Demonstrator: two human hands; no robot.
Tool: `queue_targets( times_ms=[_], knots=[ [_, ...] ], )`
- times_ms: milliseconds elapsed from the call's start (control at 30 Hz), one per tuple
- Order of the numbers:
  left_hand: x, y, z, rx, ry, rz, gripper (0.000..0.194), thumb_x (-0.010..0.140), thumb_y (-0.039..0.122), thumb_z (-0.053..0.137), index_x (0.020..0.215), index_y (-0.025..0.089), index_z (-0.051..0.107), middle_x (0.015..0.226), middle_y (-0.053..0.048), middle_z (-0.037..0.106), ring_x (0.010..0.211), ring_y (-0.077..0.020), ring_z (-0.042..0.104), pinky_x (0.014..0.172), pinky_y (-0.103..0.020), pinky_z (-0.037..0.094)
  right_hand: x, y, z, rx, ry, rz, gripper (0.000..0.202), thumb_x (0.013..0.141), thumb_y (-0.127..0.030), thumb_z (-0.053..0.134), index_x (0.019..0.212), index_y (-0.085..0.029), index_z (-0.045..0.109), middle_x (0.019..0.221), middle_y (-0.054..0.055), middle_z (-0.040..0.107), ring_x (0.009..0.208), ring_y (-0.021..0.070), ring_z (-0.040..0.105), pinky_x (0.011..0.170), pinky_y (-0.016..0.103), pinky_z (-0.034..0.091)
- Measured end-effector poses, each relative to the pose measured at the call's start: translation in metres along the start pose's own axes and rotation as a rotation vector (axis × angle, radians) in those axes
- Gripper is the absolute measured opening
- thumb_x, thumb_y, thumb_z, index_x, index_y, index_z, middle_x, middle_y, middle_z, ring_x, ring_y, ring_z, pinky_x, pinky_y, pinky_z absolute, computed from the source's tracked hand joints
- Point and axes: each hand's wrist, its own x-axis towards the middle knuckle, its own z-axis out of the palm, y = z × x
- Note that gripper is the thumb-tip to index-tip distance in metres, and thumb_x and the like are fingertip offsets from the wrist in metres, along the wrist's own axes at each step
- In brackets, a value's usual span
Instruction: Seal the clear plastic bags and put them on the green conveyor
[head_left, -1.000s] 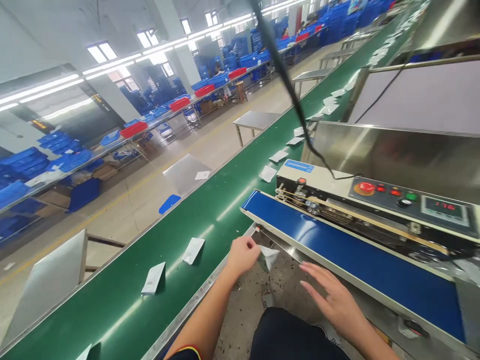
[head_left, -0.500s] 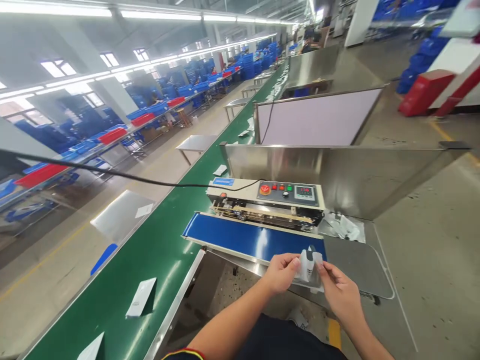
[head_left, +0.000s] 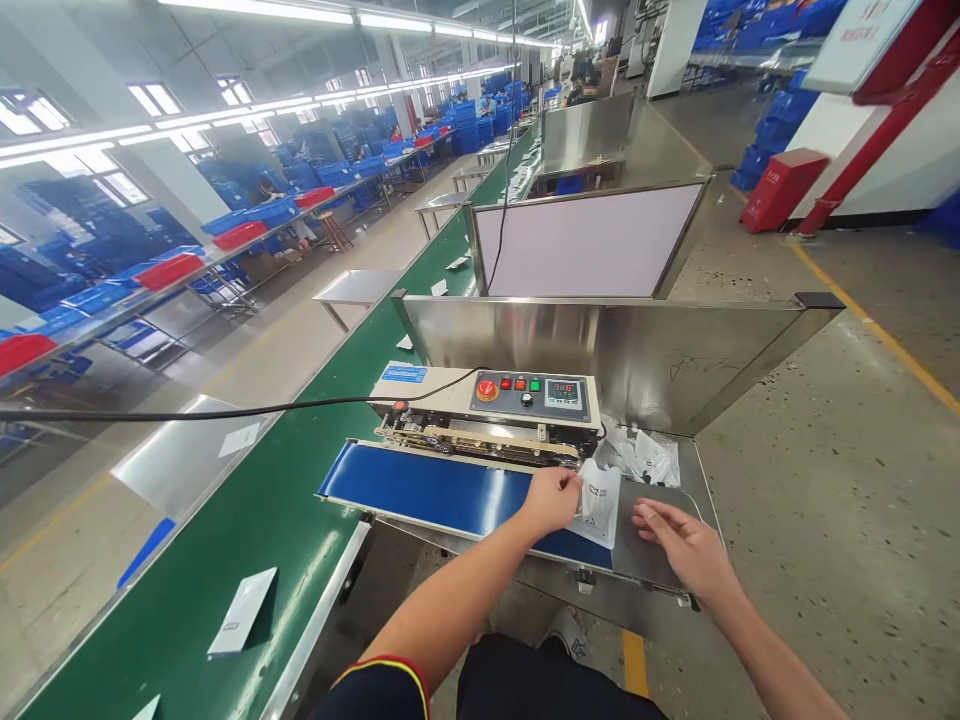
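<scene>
A small white printed pouch (head_left: pixel 600 505) is pinched at its left edge by my left hand (head_left: pixel 553 498). It lies over the right end of the blue belt (head_left: pixel 427 490), its top edge close to the sealing machine (head_left: pixel 487 400). My right hand (head_left: pixel 675 535) is off the pouch, just to its right above the grey plate (head_left: pixel 645 545), fingers apart and holding nothing. The machine has a red knob, several buttons and a lit display. Behind the plate lie several white pouches in clear plastic (head_left: pixel 649 455).
A long green conveyor (head_left: pixel 300 540) runs along the left, with white pouches spaced on it, one nearby (head_left: pixel 242 612). A metal partition (head_left: pixel 525 335) stands behind the machine. A black cable (head_left: pixel 225 414) crosses from the left. A red box (head_left: pixel 784 190) stands at the far right.
The pouch has moved from above the belt's front edge back toward the machine and now faces up. My right hand has let go of it; my left hand still holds it. The view has shifted right.
</scene>
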Motion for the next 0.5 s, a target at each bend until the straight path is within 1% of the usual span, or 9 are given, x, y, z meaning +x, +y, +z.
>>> queue_targets(
  times_ms=[33,100,167,233,333,400,500],
  knots=[
    [-0.003,-0.003,0.002,-0.013,-0.051,0.021,0.035,0.099,0.039,0.062,0.073,0.017,0.072,0.061,0.004,0.05,0.061,-0.0136,0.041,0.06,-0.026,0.03,-0.003,-0.001,0.005,-0.032,-0.024,-0.028,0.071,0.062,-0.073,0.094,0.103,-0.015,0.086,0.101,0.016,0.084,0.095,0.0328,0.081,0.084,0.042,0.07],
    [-0.009,-0.012,0.011,-0.055,-0.116,0.028,0.037,0.098,0.045,0.063,0.077,0.017,0.075,0.062,0.003,0.051,0.06,-0.0136,0.041,0.059,-0.026,0.03,-0.008,0.001,0.014,-0.074,-0.026,-0.056,0.07,0.063,-0.078,0.091,0.099,-0.018,0.086,0.096,0.013,0.084,0.093,0.0329,0.08,0.081,0.042,0.069],
    [-0.013,-0.021,0.022,-0.094,-0.133,0.002,0.038,0.097,0.048,0.064,0.084,0.016,0.079,0.065,0.002,0.055,0.061,-0.014,0.043,0.06,-0.026,0.033,-0.011,0.005,0.018,-0.098,-0.013,-0.049,0.066,0.062,-0.079,0.089,0.09,-0.019,0.083,0.087,0.01,0.083,0.088,0.0323,0.079,0.079,0.04,0.068],
    [-0.012,-0.026,0.032,-0.107,-0.085,-0.033,0.037,0.097,0.047,0.066,0.086,0.015,0.081,0.066,0.001,0.059,0.062,-0.0144,0.045,0.061,-0.026,0.035,-0.008,0.008,0.017,-0.097,0.022,-0.013,0.06,0.063,-0.076,0.089,0.085,-0.02,0.081,0.08,0.008,0.081,0.081,0.0303,0.078,0.074,0.037,0.066],
    [-0.002,-0.025,0.042,-0.147,0.037,-0.136,0.038,0.096,0.045,0.07,0.074,0.015,0.079,0.062,0.001,0.058,0.063,-0.0149,0.047,0.062,-0.026,0.038,0.004,0.007,0.013,0.022,0.122,0.115,0.049,0.061,-0.063,0.092,0.081,-0.021,0.077,0.074,0.007,0.078,0.073,0.0282,0.075,0.067,0.036,0.065],
    [0.007,-0.022,0.044,-0.211,0.095,-0.198,0.041,0.094,0.046,0.073,0.067,0.016,0.075,0.059,0.002,0.056,0.062,-0.0151,0.047,0.063,-0.027,0.041,0.015,0.004,0.014,0.103,0.148,0.184,0.044,0.058,-0.055,0.094,0.079,-0.022,0.073,0.075,0.008,0.079,0.074,0.0295,0.077,0.066,0.038,0.067],
    [0.017,-0.021,0.041,-0.289,0.152,-0.258,0.042,0.09,0.049,0.08,0.063,0.018,0.072,0.057,0.002,0.054,0.061,-0.0151,0.047,0.062,-0.027,0.043,0.031,-0.003,0.023,0.134,0.129,0.222,0.042,0.057,-0.047,0.095,0.08,-0.021,0.071,0.074,0.008,0.079,0.077,0.032,0.079,0.069,0.041,0.07]
  ],
)
